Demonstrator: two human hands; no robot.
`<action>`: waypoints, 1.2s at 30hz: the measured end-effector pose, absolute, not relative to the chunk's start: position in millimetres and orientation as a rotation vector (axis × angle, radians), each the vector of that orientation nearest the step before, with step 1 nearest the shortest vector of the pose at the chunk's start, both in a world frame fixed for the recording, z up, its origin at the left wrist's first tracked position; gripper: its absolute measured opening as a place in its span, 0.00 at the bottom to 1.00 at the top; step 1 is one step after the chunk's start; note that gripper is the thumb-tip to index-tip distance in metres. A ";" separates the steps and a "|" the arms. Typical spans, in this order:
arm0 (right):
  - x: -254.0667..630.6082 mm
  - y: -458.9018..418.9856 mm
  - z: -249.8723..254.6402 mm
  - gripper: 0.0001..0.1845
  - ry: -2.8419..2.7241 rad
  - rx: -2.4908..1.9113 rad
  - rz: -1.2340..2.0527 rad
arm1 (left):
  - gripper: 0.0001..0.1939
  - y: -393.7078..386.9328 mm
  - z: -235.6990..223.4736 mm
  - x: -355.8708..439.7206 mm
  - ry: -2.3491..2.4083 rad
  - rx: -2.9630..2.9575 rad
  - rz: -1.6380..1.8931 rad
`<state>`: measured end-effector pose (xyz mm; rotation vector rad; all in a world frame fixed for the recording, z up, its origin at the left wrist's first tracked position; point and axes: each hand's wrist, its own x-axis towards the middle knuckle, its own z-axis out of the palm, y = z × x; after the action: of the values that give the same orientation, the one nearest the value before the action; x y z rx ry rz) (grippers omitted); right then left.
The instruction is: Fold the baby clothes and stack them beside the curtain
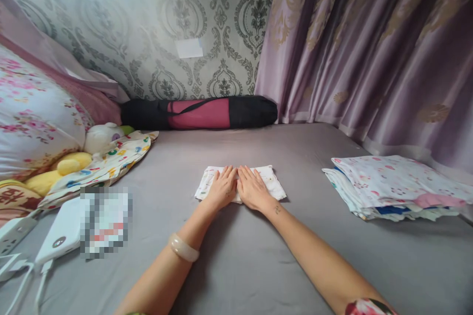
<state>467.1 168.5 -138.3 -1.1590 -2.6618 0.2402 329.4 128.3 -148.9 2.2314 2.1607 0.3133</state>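
Note:
A folded white cloth [272, 184] with small coloured prints lies flat on the grey bed sheet [236, 251], straight in front of me. Flat on its left half rests my left hand [222, 188], fingers stretched out and pointing away from me. My right hand [253, 188] presses on the cloth's right half the same way, its fingers extended. The two hands nearly meet at the index fingers and thumbs. Parts of the cloth are hidden under both palms. A pale bangle [184, 248] circles my left forearm.
To the right sits a stack of folded printed cloths [395, 184]. A white power bank [64, 228] and a power strip [16, 233] with cables lie at left, near a patterned cloth [121, 157], plush toys and a floral pillow [37, 113]. A black-and-red bag [207, 114] lies along the wall.

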 end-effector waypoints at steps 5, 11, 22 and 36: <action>470.8 171.6 -146.7 0.30 -2.656 -1.135 0.242 | 0.26 125.2 -153.7 328.9 2.188 2.203 0.235; 473.2 171.5 -146.7 0.31 -2.616 -1.180 0.254 | 0.27 120.8 -146.1 327.9 2.284 2.177 0.171; 477.0 176.1 -159.0 0.30 -2.528 -1.319 0.130 | 0.31 116.1 -145.5 318.2 2.391 2.149 0.100; 487.4 178.0 -149.5 0.30 -2.618 -1.310 0.181 | 0.28 118.9 -154.2 303.4 2.315 2.290 0.217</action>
<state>487.4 178.0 -149.5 -1.3097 -2.6175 0.1807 303.4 118.9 -154.2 2.2903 2.3152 0.2171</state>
